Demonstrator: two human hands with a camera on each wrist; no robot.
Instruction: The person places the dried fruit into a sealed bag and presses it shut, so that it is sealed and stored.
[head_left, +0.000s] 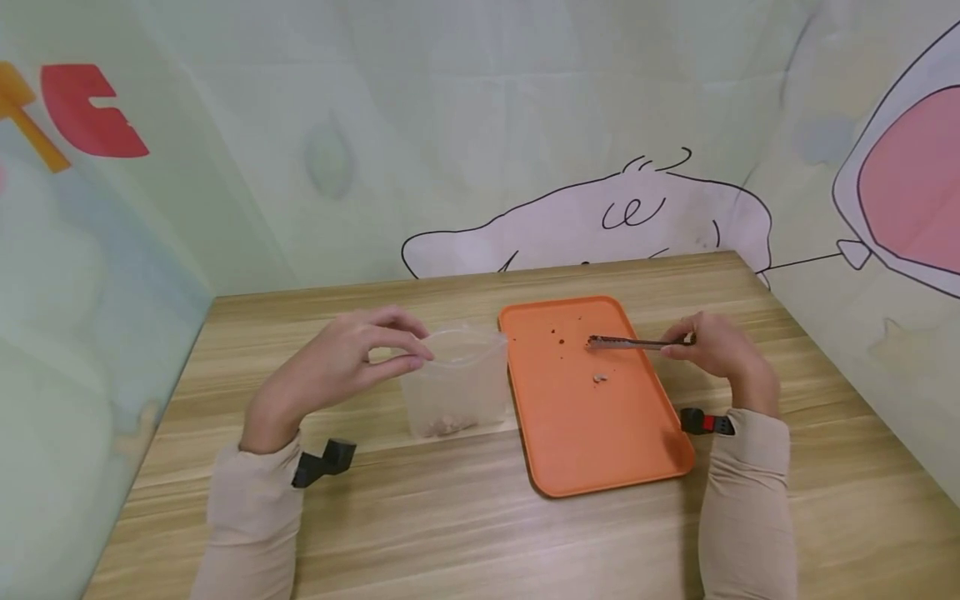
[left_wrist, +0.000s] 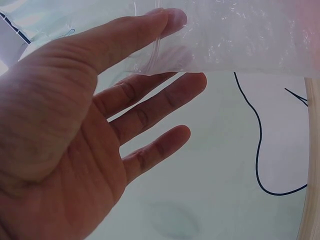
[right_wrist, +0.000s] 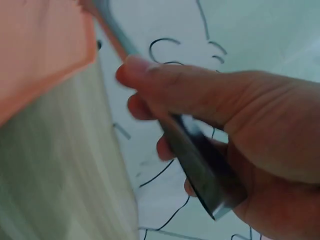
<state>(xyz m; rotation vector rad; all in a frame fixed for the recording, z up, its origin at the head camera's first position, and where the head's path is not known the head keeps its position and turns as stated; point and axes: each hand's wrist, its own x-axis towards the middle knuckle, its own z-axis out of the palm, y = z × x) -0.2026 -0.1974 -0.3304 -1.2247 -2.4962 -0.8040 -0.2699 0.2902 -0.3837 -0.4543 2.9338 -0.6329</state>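
Metal tongs (head_left: 641, 343) extend over the orange tray (head_left: 585, 442), long axis left to right, tips leftmost. The right hand (head_left: 712, 343) clamps their right end between thumb and fingers and is nearer the pale fragment (head_left: 599, 378), just near-side of the tips. Left of the tray, the left hand (head_left: 345, 354) pinches an upright translucent zip bag (head_left: 457, 392) by its mouth's left edge.

Left fingers (left_wrist: 165, 101) pinched; right fingers (right_wrist: 139, 107) curled
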